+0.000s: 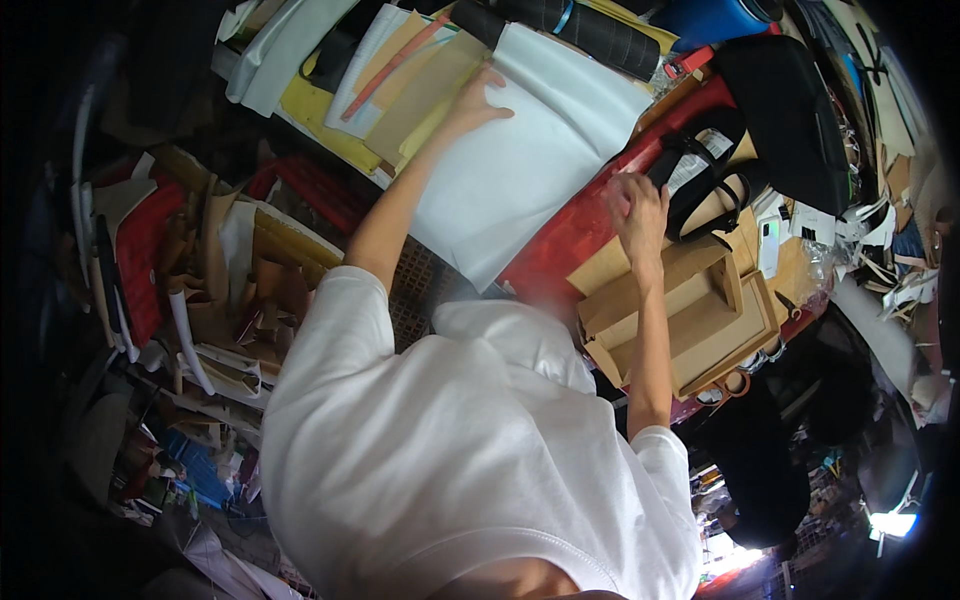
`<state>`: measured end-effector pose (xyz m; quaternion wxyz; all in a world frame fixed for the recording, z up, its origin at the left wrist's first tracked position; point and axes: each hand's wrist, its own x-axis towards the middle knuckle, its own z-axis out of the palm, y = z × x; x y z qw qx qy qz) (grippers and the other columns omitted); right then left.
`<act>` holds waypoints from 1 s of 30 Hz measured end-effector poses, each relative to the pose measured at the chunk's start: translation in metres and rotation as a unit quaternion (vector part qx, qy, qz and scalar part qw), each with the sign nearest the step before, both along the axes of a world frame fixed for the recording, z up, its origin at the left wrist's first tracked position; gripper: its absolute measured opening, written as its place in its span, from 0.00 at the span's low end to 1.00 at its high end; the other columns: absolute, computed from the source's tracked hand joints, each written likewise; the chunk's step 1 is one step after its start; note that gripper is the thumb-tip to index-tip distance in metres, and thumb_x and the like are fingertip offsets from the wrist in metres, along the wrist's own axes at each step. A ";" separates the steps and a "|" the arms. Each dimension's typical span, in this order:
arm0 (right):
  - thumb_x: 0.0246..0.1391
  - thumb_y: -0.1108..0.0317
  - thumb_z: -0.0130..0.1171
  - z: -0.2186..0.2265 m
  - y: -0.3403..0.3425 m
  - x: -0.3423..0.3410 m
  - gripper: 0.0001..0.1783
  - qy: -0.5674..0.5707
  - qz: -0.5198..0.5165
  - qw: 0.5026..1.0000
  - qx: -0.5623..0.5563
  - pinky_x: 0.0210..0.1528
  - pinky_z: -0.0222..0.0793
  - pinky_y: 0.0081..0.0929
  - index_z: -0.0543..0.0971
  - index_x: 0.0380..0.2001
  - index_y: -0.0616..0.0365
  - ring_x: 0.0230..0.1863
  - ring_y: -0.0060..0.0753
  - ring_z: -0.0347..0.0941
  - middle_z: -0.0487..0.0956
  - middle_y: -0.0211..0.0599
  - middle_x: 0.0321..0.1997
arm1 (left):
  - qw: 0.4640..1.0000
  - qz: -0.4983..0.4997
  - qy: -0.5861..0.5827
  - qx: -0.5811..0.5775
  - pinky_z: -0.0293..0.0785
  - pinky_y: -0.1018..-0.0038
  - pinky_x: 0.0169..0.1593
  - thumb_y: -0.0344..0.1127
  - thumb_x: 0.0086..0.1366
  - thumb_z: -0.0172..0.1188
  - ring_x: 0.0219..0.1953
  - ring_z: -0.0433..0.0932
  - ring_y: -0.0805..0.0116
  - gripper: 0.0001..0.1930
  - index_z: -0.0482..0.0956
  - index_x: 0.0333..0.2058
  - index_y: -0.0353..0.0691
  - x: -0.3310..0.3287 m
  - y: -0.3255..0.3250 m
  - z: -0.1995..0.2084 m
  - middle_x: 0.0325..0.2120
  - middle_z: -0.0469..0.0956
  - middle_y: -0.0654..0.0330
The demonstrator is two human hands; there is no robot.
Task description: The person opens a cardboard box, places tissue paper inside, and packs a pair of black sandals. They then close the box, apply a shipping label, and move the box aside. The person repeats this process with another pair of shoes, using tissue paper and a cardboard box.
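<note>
A large pale sheet of smooth material (520, 150) lies across the work table, its far part folded over and its near corner hanging off the front edge. My left hand (478, 103) rests at the sheet's left edge, thumb stretched out, fingers apart and holding nothing. Over the red table top (570, 235), just right of the sheet, is my right hand (640, 212). Its fingers are curled and slightly blurred; whether anything is in them is hidden. An open cardboard box (690, 315) sits close below that hand, and black strapped sandals (700, 165) lie to its right.
Dark rolls of material (590, 40) and a blue roll (710, 20) lie along the back. A black case (785, 120), a phone (769, 247) and scissors (787, 304) are at the right. Stacked scraps and cardboard (265, 250) crowd the left.
</note>
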<state>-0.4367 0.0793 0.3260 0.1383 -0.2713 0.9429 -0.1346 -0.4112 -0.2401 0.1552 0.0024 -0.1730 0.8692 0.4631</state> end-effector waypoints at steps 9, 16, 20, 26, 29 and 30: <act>0.50 0.62 0.61 -0.034 -0.019 -0.051 0.17 -0.045 -0.108 0.990 -0.082 0.50 0.69 0.33 0.79 0.43 0.56 0.43 0.42 0.76 0.78 0.41 0.40 | 0.979 0.055 -0.069 0.186 0.73 0.73 0.46 0.31 0.39 0.77 0.43 0.75 0.67 0.35 0.69 0.47 0.32 -0.032 -0.011 0.023 0.41 0.76 0.59; 0.57 0.72 0.52 -0.030 -0.024 -0.069 0.12 0.054 -0.241 0.925 -0.289 0.43 0.71 0.27 0.79 0.43 0.59 0.39 0.38 0.78 0.80 0.43 0.41 | 0.986 -0.142 0.089 0.016 0.70 0.65 0.50 0.32 0.52 0.61 0.44 0.74 0.52 0.20 0.75 0.45 0.35 0.102 0.057 0.107 0.39 0.76 0.48; 0.55 0.70 0.55 -0.037 -0.095 -0.073 0.13 -0.055 -0.051 0.973 -0.216 0.43 0.73 0.30 0.77 0.44 0.59 0.40 0.38 0.78 0.80 0.44 0.40 | 0.960 -0.241 -0.024 0.144 0.68 0.62 0.53 0.35 0.52 0.63 0.50 0.73 0.51 0.22 0.74 0.46 0.33 0.143 0.082 0.117 0.45 0.75 0.47; 0.43 0.39 0.62 -0.088 -0.209 -0.019 0.32 -0.166 0.081 0.978 0.096 0.38 0.74 0.32 0.79 0.35 0.60 0.37 0.41 0.79 0.81 0.43 0.35 | 0.957 -0.282 0.045 0.038 0.69 0.63 0.51 0.34 0.53 0.62 0.47 0.73 0.51 0.21 0.74 0.46 0.33 0.171 0.089 0.120 0.43 0.76 0.47; 0.44 0.45 0.62 -0.105 -0.214 -0.014 0.27 -0.218 0.031 0.972 0.083 0.38 0.74 0.32 0.80 0.35 0.59 0.38 0.38 0.79 0.81 0.41 0.35 | 0.952 -0.301 0.062 0.015 0.69 0.64 0.50 0.33 0.53 0.61 0.46 0.74 0.51 0.20 0.74 0.45 0.33 0.177 0.087 0.121 0.42 0.76 0.48; 0.43 0.49 0.61 -0.109 -0.212 -0.013 0.23 -0.218 0.032 0.973 0.073 0.39 0.74 0.33 0.80 0.36 0.58 0.39 0.38 0.79 0.81 0.42 0.35 | 0.950 -0.305 0.068 0.007 0.70 0.64 0.50 0.33 0.53 0.61 0.46 0.74 0.51 0.20 0.74 0.45 0.33 0.178 0.085 0.121 0.42 0.76 0.48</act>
